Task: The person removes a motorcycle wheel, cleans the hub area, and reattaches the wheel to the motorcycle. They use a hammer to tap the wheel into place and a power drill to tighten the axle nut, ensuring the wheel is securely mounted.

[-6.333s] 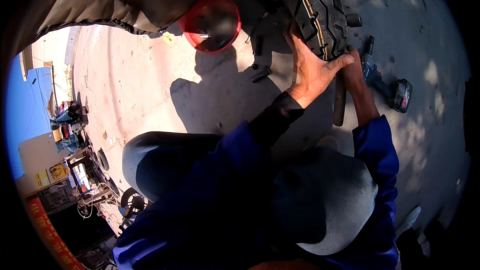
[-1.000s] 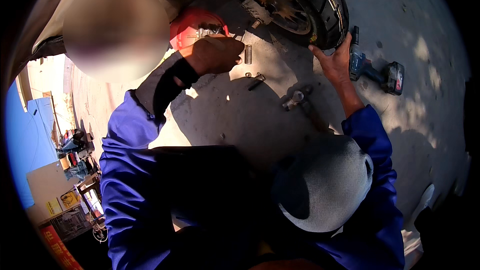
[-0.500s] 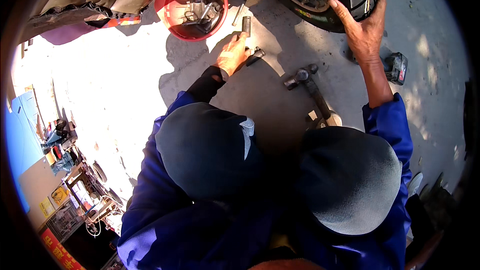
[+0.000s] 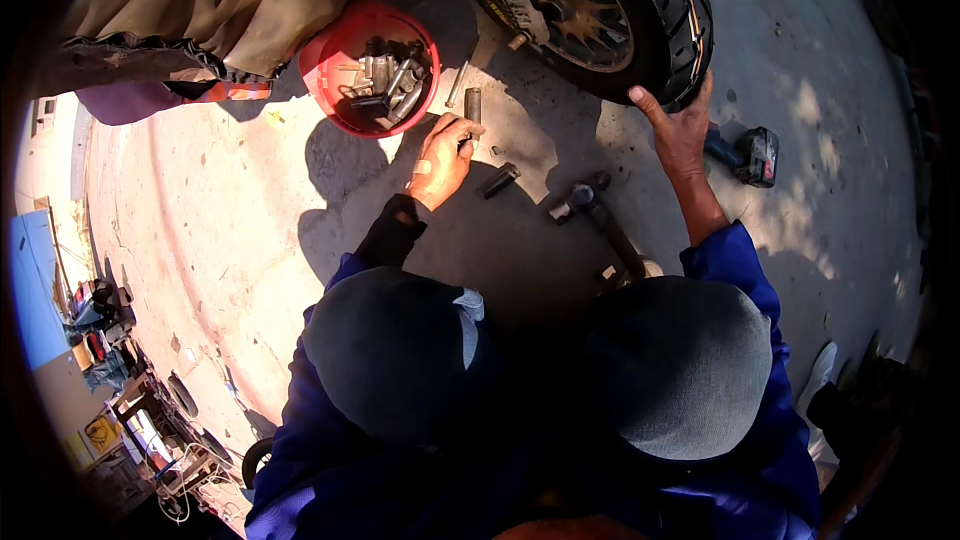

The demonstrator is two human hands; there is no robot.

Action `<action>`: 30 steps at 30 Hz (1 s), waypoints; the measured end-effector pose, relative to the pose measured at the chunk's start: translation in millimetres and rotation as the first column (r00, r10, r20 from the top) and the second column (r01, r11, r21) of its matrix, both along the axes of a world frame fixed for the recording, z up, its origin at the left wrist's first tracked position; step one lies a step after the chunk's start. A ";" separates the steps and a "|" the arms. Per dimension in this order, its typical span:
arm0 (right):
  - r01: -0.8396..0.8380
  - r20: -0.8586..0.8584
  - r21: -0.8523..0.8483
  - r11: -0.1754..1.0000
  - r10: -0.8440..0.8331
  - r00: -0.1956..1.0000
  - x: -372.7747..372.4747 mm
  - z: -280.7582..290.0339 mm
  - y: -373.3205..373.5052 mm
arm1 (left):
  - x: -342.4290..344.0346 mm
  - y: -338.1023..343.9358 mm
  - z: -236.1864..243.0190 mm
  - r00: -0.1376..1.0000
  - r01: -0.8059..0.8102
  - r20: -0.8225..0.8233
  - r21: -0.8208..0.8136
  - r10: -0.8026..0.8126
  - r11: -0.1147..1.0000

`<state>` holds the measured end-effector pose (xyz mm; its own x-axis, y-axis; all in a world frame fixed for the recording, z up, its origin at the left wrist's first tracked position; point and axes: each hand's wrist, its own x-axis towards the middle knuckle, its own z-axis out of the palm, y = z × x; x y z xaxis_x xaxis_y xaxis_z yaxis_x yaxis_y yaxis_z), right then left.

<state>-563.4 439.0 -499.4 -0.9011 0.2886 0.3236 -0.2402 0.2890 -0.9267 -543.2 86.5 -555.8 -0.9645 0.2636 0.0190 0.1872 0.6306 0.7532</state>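
Observation:
My left hand (image 4: 443, 162) is low over the ground, its fingers curled at the near end of a dark cylindrical socket (image 4: 473, 103). A second dark socket (image 4: 500, 180) lies on the ground just right of that hand, apart from it. My right hand (image 4: 685, 130) grips the near edge of a black tire (image 4: 682, 35) on a spoked motorcycle wheel. Its thumb lies on the side, and the other fingers are partly hidden round the tread. Between my arms lies a hammer (image 4: 610, 225), its head pointing away from me and its handle end near my right knee.
A red bowl (image 4: 318, 65) of metal parts and sockets (image 4: 392, 80) stands beyond my left hand, with a thin metal rod (image 4: 458, 85) beside it. A cordless power tool (image 4: 750, 157) lies right of my right forearm. A brown cover (image 4: 230, 0) hangs at far left.
My view has shifted, bringing more of the wheel and a silvery fender into sight. My left hand has come off the nearer socket and closed at the farther one. The right hand stays on the tire.

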 end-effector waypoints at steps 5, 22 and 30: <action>0.003 -0.121 0.068 0.998 0.005 0.993 -13.0 57.7 -13.6 | -41.9 43.9 74.1 0.967 -0.244 0.223 0.649 0.126 0.721; 0.069 -0.243 0.234 0.970 -0.010 0.970 3.3 54.9 -38.1 | -71.0 57.6 102.3 0.872 -0.461 0.469 0.697 0.138 0.549; -0.073 -0.103 -0.424 0.903 0.032 0.994 0.2 42.8 -9.2 | -90.2 34.2 83.8 0.893 -0.381 0.446 0.691 0.053 0.614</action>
